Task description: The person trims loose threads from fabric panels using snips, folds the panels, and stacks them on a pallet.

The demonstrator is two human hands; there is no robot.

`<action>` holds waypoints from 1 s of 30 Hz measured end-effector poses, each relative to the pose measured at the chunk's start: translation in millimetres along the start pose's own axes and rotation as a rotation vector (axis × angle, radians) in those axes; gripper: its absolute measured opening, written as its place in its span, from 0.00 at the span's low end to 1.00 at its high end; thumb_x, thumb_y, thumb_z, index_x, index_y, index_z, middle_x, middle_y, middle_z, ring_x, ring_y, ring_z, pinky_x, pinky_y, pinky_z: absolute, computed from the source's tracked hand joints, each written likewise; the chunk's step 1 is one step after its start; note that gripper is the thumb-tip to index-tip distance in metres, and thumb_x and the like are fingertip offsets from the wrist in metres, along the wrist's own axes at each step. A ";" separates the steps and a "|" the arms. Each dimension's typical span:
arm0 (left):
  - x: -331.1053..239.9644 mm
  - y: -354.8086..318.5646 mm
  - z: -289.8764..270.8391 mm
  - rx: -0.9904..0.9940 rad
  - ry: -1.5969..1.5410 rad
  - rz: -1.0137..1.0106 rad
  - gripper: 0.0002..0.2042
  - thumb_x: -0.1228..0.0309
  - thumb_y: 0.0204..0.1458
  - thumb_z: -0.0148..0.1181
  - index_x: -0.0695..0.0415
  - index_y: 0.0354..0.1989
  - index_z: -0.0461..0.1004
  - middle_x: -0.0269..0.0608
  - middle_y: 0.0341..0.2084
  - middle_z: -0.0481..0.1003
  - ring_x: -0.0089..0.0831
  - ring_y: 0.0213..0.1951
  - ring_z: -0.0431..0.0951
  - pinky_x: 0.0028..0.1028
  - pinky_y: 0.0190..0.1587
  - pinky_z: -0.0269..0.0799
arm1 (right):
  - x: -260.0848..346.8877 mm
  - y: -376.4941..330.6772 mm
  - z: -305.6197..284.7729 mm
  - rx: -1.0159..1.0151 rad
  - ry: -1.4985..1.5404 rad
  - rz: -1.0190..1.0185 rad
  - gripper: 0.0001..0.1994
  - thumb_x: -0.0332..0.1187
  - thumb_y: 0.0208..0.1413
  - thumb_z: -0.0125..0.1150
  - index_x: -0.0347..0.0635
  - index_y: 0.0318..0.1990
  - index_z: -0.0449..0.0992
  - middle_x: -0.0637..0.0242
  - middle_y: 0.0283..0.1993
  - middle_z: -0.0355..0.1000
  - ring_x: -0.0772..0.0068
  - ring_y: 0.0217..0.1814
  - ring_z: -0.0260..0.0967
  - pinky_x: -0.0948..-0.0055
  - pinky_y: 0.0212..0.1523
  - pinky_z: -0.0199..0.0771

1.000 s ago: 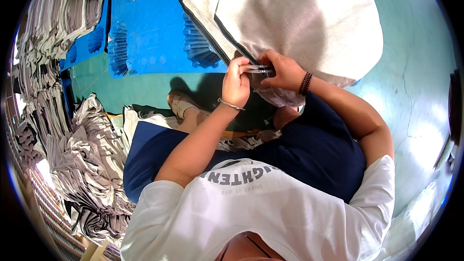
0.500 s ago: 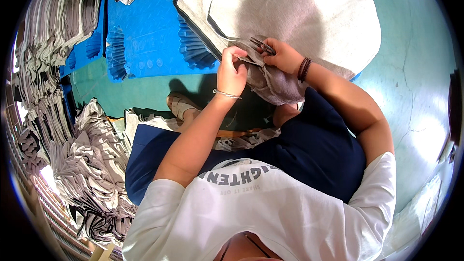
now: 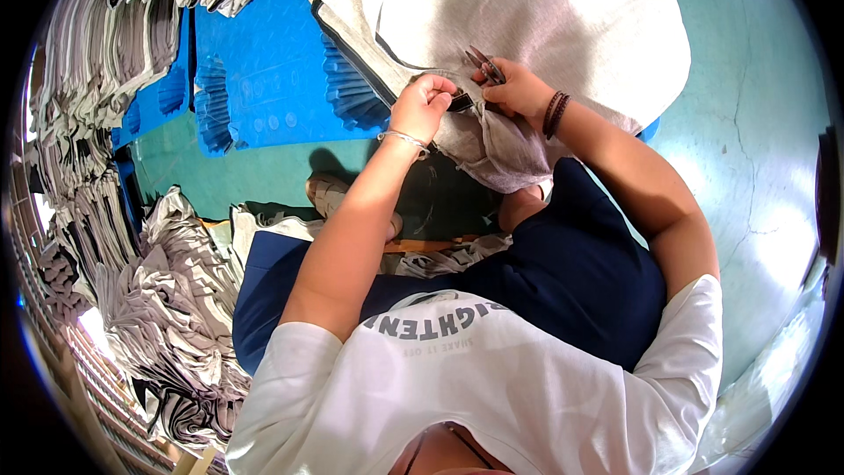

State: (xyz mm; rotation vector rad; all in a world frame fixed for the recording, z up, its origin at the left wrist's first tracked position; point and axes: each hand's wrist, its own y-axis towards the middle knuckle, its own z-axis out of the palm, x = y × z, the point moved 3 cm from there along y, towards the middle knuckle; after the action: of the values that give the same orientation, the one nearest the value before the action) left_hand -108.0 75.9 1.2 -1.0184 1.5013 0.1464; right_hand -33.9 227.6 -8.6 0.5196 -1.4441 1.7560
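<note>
A large beige cloth piece with dark edging (image 3: 607,44) is spread out in front of me, and its near part hangs in folds beside my knee. The thumb and fingers of my left hand (image 3: 420,111) pinch the cloth at a dark strip on its near edge. Close by on the right, my right hand (image 3: 522,93) is closed round small dark thread snips (image 3: 486,67), whose tips point up and away from the cloth edge. Some of the right fingers are hidden behind the bunched fabric, so whether they also grip cloth cannot be seen.
Blue plastic pallets (image 3: 264,79) lie on the green floor (image 3: 730,167) under and left of the cloth. Tall stacks of folded grey-beige cloth (image 3: 105,62) stand at the far left. A crumpled cloth heap (image 3: 176,290) lies near my left side.
My left hand has moved slightly up, and its fingers have closed more on the cloth edge. The snips in my right hand have turned to point more upward.
</note>
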 end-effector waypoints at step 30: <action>29.2 -105.7 88.2 0.197 -0.309 -0.310 0.07 0.71 0.44 0.54 0.62 0.28 0.70 0.34 0.19 0.70 0.18 0.17 0.66 0.18 0.21 0.61 | 0.0 -43.2 33.7 0.119 -0.482 -0.375 0.12 0.23 0.47 0.46 0.39 0.41 0.63 0.67 0.35 0.65 0.77 0.37 0.62 0.78 0.40 0.63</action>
State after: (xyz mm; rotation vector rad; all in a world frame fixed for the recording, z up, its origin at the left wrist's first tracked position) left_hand 30.8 52.9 3.7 -1.0044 1.0429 -0.0626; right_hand -5.8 197.4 27.4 1.2578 -1.4393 1.4752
